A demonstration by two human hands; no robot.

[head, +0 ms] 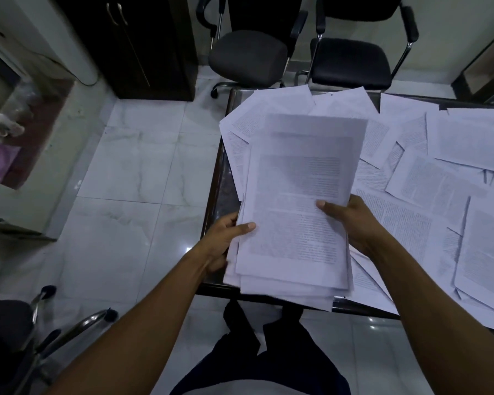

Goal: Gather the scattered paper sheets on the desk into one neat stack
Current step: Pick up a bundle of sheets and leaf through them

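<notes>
Over the left end of the counter (pixel 221 178), the left hand (pixel 223 238) and right hand (pixel 354 220) each pinch a side edge of an uneven paper stack (pixel 297 212), thumbs on top. Loose printed sheets (pixel 428 178) overlap rightward, some past the near edge. 2 chairs (pixel 351 61) stand behind.

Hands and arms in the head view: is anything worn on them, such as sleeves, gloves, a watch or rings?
Nothing visible. The left hand and right hand are bare, without gloves, and both forearms are uncovered up to the frame edge. No watch, band or ring shows.
</notes>
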